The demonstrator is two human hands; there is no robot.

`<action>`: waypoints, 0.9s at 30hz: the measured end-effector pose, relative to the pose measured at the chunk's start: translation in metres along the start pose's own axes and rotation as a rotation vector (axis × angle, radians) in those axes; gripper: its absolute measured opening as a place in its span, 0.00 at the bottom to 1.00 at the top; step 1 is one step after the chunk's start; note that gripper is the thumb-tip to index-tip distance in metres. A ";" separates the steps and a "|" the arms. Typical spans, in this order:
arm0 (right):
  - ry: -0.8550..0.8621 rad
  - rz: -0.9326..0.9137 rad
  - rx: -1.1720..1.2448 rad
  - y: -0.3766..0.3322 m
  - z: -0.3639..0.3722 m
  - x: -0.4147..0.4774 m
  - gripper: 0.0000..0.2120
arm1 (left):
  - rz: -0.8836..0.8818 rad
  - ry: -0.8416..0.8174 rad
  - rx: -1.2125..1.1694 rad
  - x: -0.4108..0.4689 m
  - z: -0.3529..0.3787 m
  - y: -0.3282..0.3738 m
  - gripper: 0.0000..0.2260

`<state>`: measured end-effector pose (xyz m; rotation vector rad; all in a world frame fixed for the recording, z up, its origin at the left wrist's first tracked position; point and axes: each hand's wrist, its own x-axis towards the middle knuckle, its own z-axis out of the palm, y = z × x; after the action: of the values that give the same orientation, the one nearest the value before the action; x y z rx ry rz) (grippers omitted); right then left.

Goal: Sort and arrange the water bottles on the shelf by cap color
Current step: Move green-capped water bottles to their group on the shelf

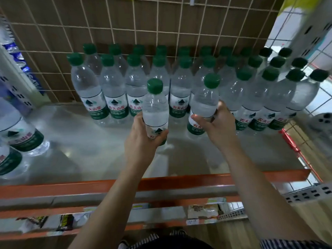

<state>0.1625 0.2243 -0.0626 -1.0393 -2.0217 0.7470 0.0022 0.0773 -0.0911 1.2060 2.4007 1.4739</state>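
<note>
The metal shelf (75,155) carries green-capped rows (115,83) just beyond your hands. Your left hand (143,139) grips the left bottle (155,108) and your right hand (220,126) grips the right bottle (204,103), both nearly in line. The stray bottles (21,132) off your left hand probably remain unsorted.

Water bottles (115,81): clear plastic, glossy, smooth with moulded ridges.
Caps (154,85): green plastic, soft sheen, ribbed sides.
Labels (116,106): glossy printed film, white and green.
Shelf deck (80,150): smooth grey surface, glossy, mirrors bottles.
Front rail (53,190): orange painted metal, semi-matt.
Wire grid (158,31): cream-coated metal wire, smooth.
Back panel (125,15): wood grain, matt.
Perforated bracket (309,193): pale sheet metal.
</note>
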 end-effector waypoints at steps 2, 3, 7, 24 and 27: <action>-0.024 -0.003 -0.036 0.002 -0.005 0.004 0.35 | -0.019 0.002 -0.004 -0.001 0.011 0.007 0.29; -0.018 -0.012 -0.050 0.002 -0.006 0.005 0.37 | -0.026 0.005 -0.004 -0.001 0.015 0.010 0.28; 0.062 -0.038 -0.166 0.001 -0.006 0.012 0.40 | -0.047 0.021 0.008 -0.004 0.023 0.016 0.29; 0.247 -0.137 -0.361 -0.006 -0.005 0.006 0.39 | -0.037 -0.001 -0.004 0.004 0.024 0.014 0.30; 0.250 -0.145 -0.348 -0.008 -0.004 0.004 0.38 | -0.029 -0.018 -0.012 0.006 0.025 0.013 0.31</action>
<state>0.1604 0.2243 -0.0529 -1.1015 -2.0199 0.1792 0.0165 0.1027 -0.0924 1.1722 2.3839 1.4611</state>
